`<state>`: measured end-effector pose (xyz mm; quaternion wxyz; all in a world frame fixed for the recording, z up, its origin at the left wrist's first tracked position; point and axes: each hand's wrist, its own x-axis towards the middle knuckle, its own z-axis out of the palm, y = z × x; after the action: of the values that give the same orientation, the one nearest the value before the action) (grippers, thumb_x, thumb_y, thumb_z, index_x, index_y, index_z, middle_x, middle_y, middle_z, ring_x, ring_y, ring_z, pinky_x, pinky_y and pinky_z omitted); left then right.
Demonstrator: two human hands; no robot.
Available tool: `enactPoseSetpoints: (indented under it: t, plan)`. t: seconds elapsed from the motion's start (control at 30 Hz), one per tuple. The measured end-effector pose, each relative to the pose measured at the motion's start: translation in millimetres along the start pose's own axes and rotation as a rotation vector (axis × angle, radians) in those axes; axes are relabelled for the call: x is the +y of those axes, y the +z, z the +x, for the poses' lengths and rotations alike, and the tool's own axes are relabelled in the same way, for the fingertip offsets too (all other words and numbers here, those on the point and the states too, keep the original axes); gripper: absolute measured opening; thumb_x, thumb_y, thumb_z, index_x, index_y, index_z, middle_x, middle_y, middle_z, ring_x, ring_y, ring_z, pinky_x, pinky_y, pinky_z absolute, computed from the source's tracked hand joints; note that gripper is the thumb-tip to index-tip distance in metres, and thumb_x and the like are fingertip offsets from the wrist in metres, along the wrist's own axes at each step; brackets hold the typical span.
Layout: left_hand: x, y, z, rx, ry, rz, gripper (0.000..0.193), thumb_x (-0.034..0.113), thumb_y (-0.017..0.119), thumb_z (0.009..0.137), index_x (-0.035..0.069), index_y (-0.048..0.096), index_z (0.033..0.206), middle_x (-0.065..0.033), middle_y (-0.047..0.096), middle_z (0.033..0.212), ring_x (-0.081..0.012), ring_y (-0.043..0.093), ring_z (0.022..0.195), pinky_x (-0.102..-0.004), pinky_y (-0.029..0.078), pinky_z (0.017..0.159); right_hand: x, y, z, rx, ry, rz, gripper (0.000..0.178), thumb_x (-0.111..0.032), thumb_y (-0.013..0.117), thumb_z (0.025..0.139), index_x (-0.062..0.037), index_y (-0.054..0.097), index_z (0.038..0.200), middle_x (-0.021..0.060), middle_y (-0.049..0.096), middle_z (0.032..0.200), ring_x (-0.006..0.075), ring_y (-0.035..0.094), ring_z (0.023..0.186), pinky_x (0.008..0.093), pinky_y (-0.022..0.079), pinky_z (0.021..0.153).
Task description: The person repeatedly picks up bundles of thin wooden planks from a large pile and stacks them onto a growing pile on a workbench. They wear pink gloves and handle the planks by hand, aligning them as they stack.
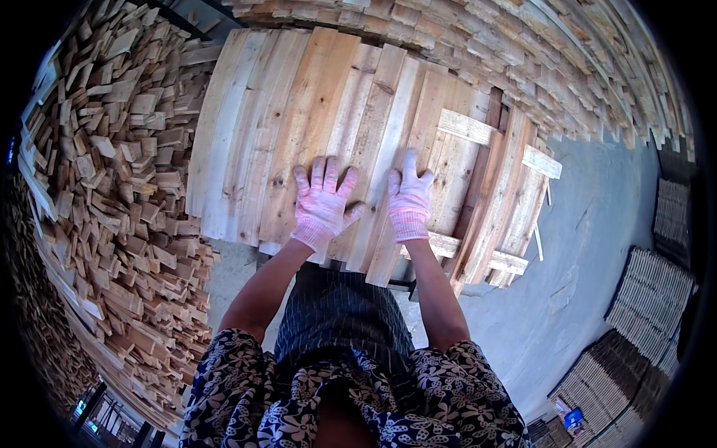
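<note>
Under the person's two gloved hands, at the centre of the view, lies a row of wooden boards (pixel 317 112), set side by side with their long edges close and their ends uneven. Their colour runs from whitish to orange-brown, with dark knots in several. The hands rest apart from each other on these boards, in pale gloves tinged with pink. The left hand (pixel 323 201) lies palm down, fingers spread and thumb out to the side. The right hand (pixel 410 196) has one finger stretched forward and others apparently bent; whether it grips a board edge, I cannot tell. To the right of the row, narrower boards (pixel 489 205) lie aslant over pale cross strips (pixel 464 127), with gaps between. Beneath the near edge, part of a dark support (pixel 403 287) shows. Nearer the body come a dark striped apron (pixel 340 313) and floral sleeves (pixel 231 384). A tall heap of wood pieces (pixel 127 164) fills the left side, and layered planks (pixel 485 37) line the far side. Off to the right, slatted stacks (pixel 650 287) stand on the grey floor (pixel 579 216).
</note>
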<state>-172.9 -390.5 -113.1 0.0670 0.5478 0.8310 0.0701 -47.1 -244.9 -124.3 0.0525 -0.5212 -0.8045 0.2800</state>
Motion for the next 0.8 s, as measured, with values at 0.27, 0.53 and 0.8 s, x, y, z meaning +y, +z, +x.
enactPoseSetpoints:
  t: [0.27, 0.53, 0.8]
  plan:
    - [5.7, -3.8, 2.4, -0.004, -0.002, 0.075, 0.078, 0.057, 0.07, 0.083, 0.015, 0.049, 0.146, -0.019, 0.04, 0.151, -0.0407, 0.032, 0.144, -0.0676, 0.017, 0.117, -2.0, -5.9, -2.0, -0.018, 0.03, 0.152, 0.046, -0.033, 0.055, 0.101, -0.0271, 0.05, 0.147, 0.0325, 0.05, 0.114, 0.0492, 0.06, 0.101, 0.0524, 0.051, 0.089]
    - [6.5, 0.5, -2.5, 0.019, 0.029, 0.165, 0.075, 0.059, 0.067, 0.085, 0.017, 0.05, 0.146, -0.0181, 0.04, 0.151, -0.0412, 0.032, 0.143, -0.0676, 0.018, 0.116, 4.9, -1.6, 3.3, -0.065, 0.115, 0.236, 0.049, -0.037, 0.053, 0.102, -0.0308, 0.045, 0.151, 0.0393, 0.04, 0.136, 0.0551, 0.057, 0.113, 0.05, 0.051, 0.099]
    - [-1.3, 5.3, -2.5, 0.067, 0.046, 0.206, 0.074, 0.055, 0.068, 0.087, 0.016, 0.048, 0.147, -0.0181, 0.04, 0.151, -0.0408, 0.032, 0.143, -0.0653, 0.019, 0.117, 89.1, -107.3, 54.8, 0.219, -0.129, -0.317, 0.076, -0.058, 0.066, 0.091, -0.0251, 0.042, 0.155, 0.0282, 0.041, 0.145, 0.0445, 0.052, 0.123, 0.0483, 0.045, 0.105]
